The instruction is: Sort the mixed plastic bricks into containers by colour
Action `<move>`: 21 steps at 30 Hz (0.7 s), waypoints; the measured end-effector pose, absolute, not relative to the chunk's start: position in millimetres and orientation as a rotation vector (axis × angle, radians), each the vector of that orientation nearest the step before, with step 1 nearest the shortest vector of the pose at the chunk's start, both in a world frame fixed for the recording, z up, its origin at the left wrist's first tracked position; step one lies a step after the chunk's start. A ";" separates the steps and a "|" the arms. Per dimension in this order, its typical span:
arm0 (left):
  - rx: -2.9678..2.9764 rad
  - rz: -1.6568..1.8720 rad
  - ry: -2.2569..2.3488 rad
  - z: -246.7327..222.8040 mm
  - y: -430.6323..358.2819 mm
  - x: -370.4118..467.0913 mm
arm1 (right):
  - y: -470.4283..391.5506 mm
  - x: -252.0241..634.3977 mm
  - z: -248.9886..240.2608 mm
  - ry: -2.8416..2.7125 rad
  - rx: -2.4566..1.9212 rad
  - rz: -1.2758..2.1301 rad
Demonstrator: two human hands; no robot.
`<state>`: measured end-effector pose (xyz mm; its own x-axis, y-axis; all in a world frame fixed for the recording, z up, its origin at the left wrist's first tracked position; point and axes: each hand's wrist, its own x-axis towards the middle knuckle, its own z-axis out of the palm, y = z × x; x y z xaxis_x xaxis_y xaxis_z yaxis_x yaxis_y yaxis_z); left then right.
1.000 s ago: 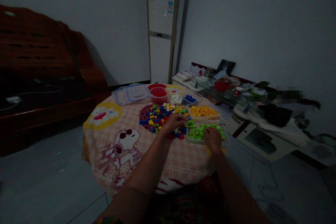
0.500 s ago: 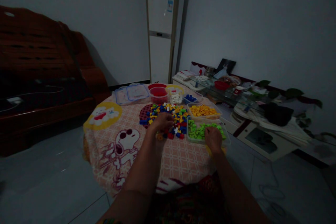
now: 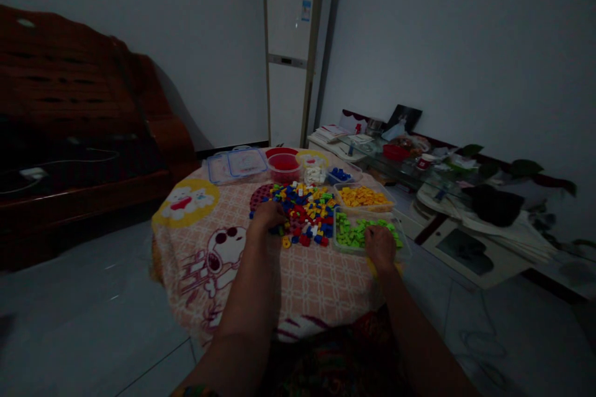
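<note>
My left hand [image 3: 269, 216] reaches over the left edge of a mixed heap of small plastic building bricks [image 3: 307, 205] in blue, yellow, red, white and green. Its partly bent fingers touch the bricks there, and nothing shows held in them. The heap lies on a dark red patch or mat [image 3: 259, 196], only partly visible. Above the near right part of a clear box [image 3: 347, 252] of light green bricks [image 3: 356, 232], my right hand [image 3: 382, 247] is closed, thumb against fingers. What it may hold is too small and dark to make out.
Behind the green box stand a box of yellow bricks [image 3: 363, 196] and one of blue bricks [image 3: 341, 174]. White bricks [image 3: 315, 175] sit beside a reddish tub [image 3: 285, 164]. Clear lids [image 3: 237, 164] lie at the back left of the cloth-covered round table [image 3: 321, 285].
My left hand has moved left from the middle of the heap to its left edge, uncovering bricks and some dark red surface. My right hand stays over the green box. The view has shifted slightly.
</note>
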<state>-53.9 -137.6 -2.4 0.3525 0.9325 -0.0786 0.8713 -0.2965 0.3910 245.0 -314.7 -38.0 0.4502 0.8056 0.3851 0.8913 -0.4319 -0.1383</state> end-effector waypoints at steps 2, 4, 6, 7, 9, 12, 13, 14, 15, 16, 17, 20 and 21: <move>2.255 0.276 1.583 -3.5 -136.9 -51.0 | -314.6 245.2 -38.4 -1.446 -2.388 -0.381; 2.227 0.312 1.572 -5.2 -135.9 -51.5 | -314.8 245.0 -38.0 -1.445 -2.392 -0.386; 2.207 0.346 1.564 -7.0 -134.7 -51.7 | -315.1 244.6 -37.2 -1.449 -2.391 -0.388; 2.207 0.357 1.561 -7.9 -134.1 -51.1 | -315.2 244.4 -36.9 -1.449 -2.391 -0.389; 2.213 0.364 1.562 -9.4 -133.1 -49.1 | -315.1 244.1 -36.8 -1.442 -2.397 -0.389; 2.189 0.388 1.567 -11.6 -132.2 -47.4 | -314.6 244.3 -37.6 -1.440 -2.403 -0.398; 2.168 0.414 1.552 -12.3 -132.3 -47.8 | -314.4 244.5 -38.0 -1.443 -2.401 -0.400; 2.140 0.454 1.520 -13.0 -132.6 -48.6 | -314.2 244.8 -38.3 -1.445 -2.398 -0.400; 2.103 0.505 1.476 -13.4 -133.0 -49.4 | -314.2 245.1 -38.6 -1.447 -2.394 -0.400; 2.059 0.562 1.426 -13.5 -133.7 -50.1 | -314.1 245.3 -38.6 -1.448 -2.391 -0.398; 2.016 0.620 1.373 -13.3 -134.5 -50.0 | -314.2 245.5 -38.6 -1.452 -2.388 -0.394; 1.932 0.759 1.254 -10.0 -137.5 -43.1 | -314.5 245.5 -37.7 -1.460 -2.392 -0.381; 1.928 0.790 1.215 -8.3 -138.9 -38.1 | -314.6 245.3 -37.4 -1.460 -2.399 -0.376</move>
